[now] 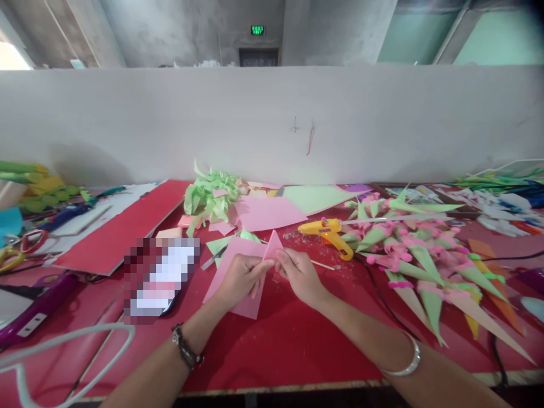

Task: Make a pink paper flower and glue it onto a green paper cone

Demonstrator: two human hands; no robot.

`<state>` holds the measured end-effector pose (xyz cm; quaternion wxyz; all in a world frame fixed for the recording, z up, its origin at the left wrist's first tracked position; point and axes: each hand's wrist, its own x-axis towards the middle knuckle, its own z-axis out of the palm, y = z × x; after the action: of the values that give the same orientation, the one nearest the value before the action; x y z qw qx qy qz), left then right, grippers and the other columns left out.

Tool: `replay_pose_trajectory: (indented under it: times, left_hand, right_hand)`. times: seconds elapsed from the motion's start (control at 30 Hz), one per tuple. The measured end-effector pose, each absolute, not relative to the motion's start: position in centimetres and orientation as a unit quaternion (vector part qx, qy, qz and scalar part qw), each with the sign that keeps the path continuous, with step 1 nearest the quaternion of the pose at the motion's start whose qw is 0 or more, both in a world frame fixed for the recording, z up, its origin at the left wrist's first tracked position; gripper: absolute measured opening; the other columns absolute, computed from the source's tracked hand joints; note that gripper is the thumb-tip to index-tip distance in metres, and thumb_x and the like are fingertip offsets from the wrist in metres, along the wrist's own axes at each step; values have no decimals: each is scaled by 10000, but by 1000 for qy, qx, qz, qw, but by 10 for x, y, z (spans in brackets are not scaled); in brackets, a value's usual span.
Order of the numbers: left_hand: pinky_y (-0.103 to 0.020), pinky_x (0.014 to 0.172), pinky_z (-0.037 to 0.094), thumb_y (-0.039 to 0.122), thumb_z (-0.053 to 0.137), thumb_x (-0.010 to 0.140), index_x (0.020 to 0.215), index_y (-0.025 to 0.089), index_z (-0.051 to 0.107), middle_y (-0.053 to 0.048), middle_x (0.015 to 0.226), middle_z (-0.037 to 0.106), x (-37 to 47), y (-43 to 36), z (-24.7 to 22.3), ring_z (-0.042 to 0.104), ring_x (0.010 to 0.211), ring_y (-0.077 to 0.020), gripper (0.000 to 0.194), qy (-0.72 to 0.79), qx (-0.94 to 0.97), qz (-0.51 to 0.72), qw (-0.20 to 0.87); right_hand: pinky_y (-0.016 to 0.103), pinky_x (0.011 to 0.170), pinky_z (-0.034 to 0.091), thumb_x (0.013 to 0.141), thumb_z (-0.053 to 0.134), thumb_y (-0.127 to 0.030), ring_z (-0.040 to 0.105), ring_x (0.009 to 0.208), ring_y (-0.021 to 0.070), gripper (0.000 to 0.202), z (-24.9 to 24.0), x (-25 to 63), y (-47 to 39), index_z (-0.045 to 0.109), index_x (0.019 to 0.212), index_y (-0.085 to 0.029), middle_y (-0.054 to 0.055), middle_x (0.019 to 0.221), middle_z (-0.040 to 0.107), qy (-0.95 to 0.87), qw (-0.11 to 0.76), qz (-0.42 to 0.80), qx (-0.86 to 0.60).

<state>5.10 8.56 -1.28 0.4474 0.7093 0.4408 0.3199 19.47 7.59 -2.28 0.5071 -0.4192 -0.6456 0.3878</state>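
- Evidently, a long white partition (170,124) spans the far side of the workspace, a lit green exit sign (257,30) showing on the room's wall beyond it.
- Before it stretches a red table (289,362), crowded along its back and both sides with craft materials.
- On the right of the table, a heap of paper cones (431,260), mostly pale green and pink, lies with tips pointing in many directions.
- At the left, a red board (123,226) slants toward the partition; pale green crumpled paper (215,192) is bunched to the right of its far end.
- A flat pink sheet (246,306) lies beneath the worker's left hand, near a phone (165,277) whose screen is blurred out.
- Just left of the cones, a yellow glue gun (325,229) rests with a clear stick at its back.
- Two bare hands meet at the center: the left hand (240,277), with a dark bracelet (186,347) on its wrist, pinches between thumb and curled fingers; the right hand (301,275), below a silver bangle (410,358), grips from the opposite side.
- Between both sets of fingertips stands the folded pink paper (273,242), its point up, raised above the table; I cannot tell whether it is rolled or flat.
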Motion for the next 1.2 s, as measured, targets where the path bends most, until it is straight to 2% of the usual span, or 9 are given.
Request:
replay_pose_trajectory:
  times: [0.33, 0.47, 0.57, 0.67, 0.73, 0.83, 0.93, 1.07, 1.2]
  left_hand:
    - [-159, 396, 336, 380, 367, 833, 544, 150, 499, 43, 345, 509, 49, 86, -17, 428, 307, -51, 391, 395, 709, 331, 481]
    - [-164, 337, 257, 432, 387, 814, 445, 157, 442, 63, 272, 392, 43, 87, -13, 331, 242, -37, 464, 438, 678, 377, 455]
    - [-179, 316, 221, 486, 418, 779, 406, 168, 410, 64, 247, 345, 36, 93, -7, 289, 223, -40, 490, 475, 631, 433, 435]
    - [-187, 346, 252, 494, 390, 794, 419, 169, 425, 54, 264, 361, 28, 102, -4, 302, 252, -44, 497, 490, 609, 478, 400]
    - [-188, 378, 283, 488, 380, 803, 466, 161, 469, 47, 304, 397, 23, 108, -6, 350, 291, -51, 477, 494, 612, 491, 375]
    - [-195, 422, 325, 496, 387, 794, 553, 150, 524, 37, 364, 451, 17, 118, -11, 415, 351, -70, 444, 492, 625, 487, 361]
    - [-208, 443, 351, 508, 385, 782, 601, 145, 540, 22, 423, 490, 15, 125, -18, 455, 400, -91, 435, 487, 637, 474, 364]
    - [-232, 524, 402, 483, 339, 797, 654, 147, 547, -6, 542, 549, 13, 130, -25, 512, 505, -118, 420, 495, 640, 475, 347]
    - [-272, 670, 414, 431, 373, 782, 622, 157, 569, -39, 645, 614, 11, 131, -29, 561, 657, -161, 373, 530, 630, 472, 315]
  right_hand:
    - [201, 420, 279, 844, 348, -438, 332, 410, 70, 391, -23, 196, 81, 430, 563, -177, -57, 453, 362, -665, 481, 407, -400]
    - [201, 456, 332, 867, 319, -339, 378, 448, 86, 280, -25, 198, 88, 504, 735, -176, -54, 499, 393, -684, 468, 399, -391]
    - [226, 571, 400, 825, 385, -172, 475, 622, 113, 192, -28, 200, 90, 515, 965, -192, -2, 722, 505, -749, 428, 294, -411]
    - [284, 701, 420, 751, 392, -19, 477, 881, 175, 446, -31, 204, 92, 491, 1120, -250, 64, 1002, 482, -842, 314, 143, -415]
    - [326, 746, 416, 726, 388, 26, 440, 969, 213, 543, -33, 205, 92, 487, 1149, -299, 77, 1095, 442, -871, 248, 57, -421]
    - [400, 828, 378, 734, 434, 9, 404, 1029, 252, 521, -34, 204, 94, 517, 1129, -320, 83, 1165, 423, -876, 210, -45, -432]
    - [431, 864, 350, 768, 481, -68, 413, 1031, 266, 389, -33, 200, 97, 556, 1091, -271, 113, 1165, 443, -880, 199, -95, -421]
    - [425, 864, 358, 808, 486, -186, 451, 1014, 258, 268, -32, 195, 98, 579, 1056, -225, 127, 1108, 482, -884, 211, -54, -414]
    - [332, 724, 446, 841, 399, -169, 532, 846, 185, 296, -34, 192, 98, 531, 1101, -216, 98, 1025, 490, -863, 246, 16, -441]
